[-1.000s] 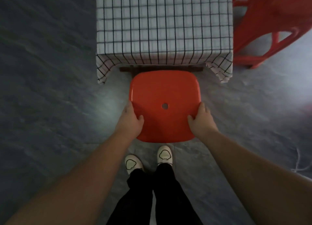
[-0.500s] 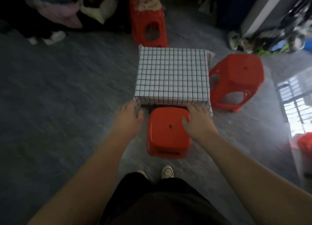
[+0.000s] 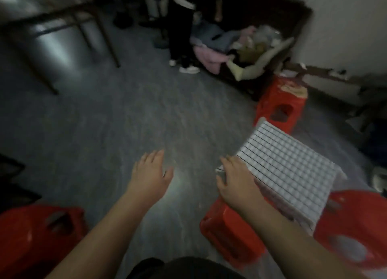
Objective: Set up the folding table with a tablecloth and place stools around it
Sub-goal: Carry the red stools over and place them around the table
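While scanning from the lower left edge, note a spare red stool (image 3: 37, 236) standing on the floor (image 3: 125, 121) well apart from the table (image 3: 278, 184), not yet placed and probably meant for the side lacking a seat. Moving right, find the left hand (image 3: 150, 178) hovering over the floor, fingers spread and nearly straight, holding nothing, perhaps out for balance or ready for a reach toward that spare stool. Next, see the right hand (image 3: 236, 184), likewise flat and empty, fingers extended over the near corner of the checked tablecloth (image 3: 293, 161); cannot tell through the blur whether touching the cloth or merely above it. Under that forearm, spot a second red stool (image 3: 228, 236) set close against the near side of the table, apparently for seating there without blocking the walkway. Further right, find the table fully draped, with cloth falling past the edges and hiding the frame. Beyond the far side, note a third red stool (image 3: 280, 102) with pale clutter on top, and at the lower right a fourth red stool (image 3: 351, 226) just beside the table. Judging by this: cover done, three sides served, one stool left.
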`<state>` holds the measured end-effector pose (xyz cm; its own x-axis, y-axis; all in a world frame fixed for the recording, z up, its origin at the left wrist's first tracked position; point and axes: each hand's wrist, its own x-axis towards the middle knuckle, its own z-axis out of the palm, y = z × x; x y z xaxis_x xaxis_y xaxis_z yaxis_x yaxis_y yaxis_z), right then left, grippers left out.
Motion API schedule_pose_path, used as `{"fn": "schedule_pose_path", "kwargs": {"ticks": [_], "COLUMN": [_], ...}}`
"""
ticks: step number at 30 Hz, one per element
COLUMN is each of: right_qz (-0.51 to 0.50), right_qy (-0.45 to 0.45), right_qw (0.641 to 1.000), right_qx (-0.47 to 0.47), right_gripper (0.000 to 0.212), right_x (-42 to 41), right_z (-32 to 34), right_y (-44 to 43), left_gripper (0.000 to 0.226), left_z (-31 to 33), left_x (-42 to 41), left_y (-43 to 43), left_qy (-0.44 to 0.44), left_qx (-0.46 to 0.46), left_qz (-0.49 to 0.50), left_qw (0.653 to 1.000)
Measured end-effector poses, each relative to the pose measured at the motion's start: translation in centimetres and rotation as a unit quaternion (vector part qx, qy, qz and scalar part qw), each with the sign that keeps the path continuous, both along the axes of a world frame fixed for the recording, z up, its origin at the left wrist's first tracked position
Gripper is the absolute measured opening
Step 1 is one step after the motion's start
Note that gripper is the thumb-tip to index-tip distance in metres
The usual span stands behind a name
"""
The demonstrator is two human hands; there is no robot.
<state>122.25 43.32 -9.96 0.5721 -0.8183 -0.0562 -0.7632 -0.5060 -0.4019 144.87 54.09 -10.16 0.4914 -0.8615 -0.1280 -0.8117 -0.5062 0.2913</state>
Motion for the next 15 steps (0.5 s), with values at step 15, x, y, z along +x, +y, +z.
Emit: {"fn": "schedule_pose_path", "kwargs": {"ticks": [15], "right_qz": [0.351], "right_qy": [-0.02], "right_qw": [0.936], "right_qx": [0.003], "right_gripper": [0.063], "right_x": [24.5], "right_z": [5.0], "right_y": [22.5], "left_gripper": [0.07], "left_z": [2.2], "left_x": [11.7], "left_y": [33.2], "left_qy": [-0.009], "left_qx": [0.004], "left_qz": [0.353], "left_qw": [0.935]}}
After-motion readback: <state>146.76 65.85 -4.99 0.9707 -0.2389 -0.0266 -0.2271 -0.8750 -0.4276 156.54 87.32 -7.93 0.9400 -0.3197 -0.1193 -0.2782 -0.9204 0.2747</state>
